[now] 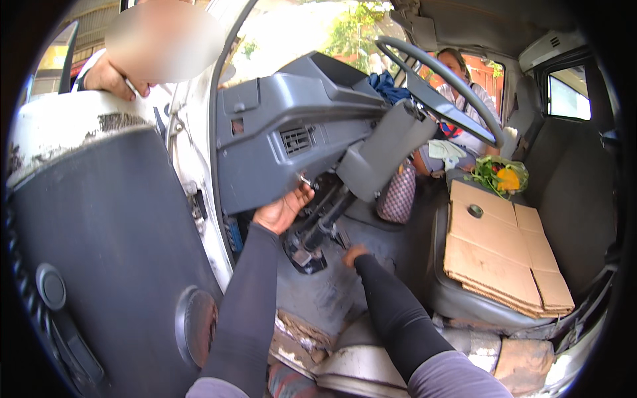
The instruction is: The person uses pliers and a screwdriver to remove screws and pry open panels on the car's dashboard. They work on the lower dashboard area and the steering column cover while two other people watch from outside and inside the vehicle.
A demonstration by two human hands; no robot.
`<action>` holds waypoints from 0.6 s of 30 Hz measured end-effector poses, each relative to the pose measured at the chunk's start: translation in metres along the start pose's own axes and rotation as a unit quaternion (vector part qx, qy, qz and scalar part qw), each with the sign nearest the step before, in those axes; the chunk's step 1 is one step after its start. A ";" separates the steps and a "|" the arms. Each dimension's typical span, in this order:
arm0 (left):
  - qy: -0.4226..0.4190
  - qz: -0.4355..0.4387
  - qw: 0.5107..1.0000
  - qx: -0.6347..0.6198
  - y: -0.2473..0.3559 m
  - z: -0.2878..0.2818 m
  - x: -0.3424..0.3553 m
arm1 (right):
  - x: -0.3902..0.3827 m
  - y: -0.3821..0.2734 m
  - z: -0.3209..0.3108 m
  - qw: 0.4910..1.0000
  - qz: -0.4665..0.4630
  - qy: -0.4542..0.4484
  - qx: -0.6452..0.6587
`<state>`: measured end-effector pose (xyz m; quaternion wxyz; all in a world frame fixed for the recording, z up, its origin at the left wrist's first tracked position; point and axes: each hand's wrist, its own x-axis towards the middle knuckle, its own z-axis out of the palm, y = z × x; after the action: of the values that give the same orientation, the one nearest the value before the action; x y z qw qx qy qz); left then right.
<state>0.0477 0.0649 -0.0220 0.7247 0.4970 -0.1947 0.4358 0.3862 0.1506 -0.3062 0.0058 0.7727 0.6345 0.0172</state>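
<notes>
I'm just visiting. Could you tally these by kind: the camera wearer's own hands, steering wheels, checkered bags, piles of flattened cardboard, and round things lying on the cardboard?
Wearer's hands: 2 (left hand, right hand)
Steering wheel: 1
Checkered bag: 1
Cardboard pile: 1
Dark round thing on the cardboard: 1
Total: 6

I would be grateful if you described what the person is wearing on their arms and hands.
Both forearms have close-fitting dark, nearly black sleeves, with looser greyish sleeves over them higher up. The left hand has no glove, nor does the visible part of the right hand.
</notes>
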 end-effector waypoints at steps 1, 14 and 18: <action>0.012 -0.002 1.000 0.017 0.013 -0.008 -0.010 | -0.029 -0.044 -0.040 0.997 0.037 0.016 0.072; 0.034 0.011 0.999 0.013 0.017 -0.017 -0.020 | -0.311 -0.137 -0.278 0.873 -0.100 0.467 0.103; 0.034 0.005 0.999 0.026 0.017 -0.021 -0.019 | -0.305 -0.150 -0.281 0.873 -0.086 0.477 0.060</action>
<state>0.0205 0.0773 -0.0352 0.7156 0.4993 -0.1611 0.4612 0.1708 -0.1233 -0.0362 -0.3423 0.6119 0.6239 0.3451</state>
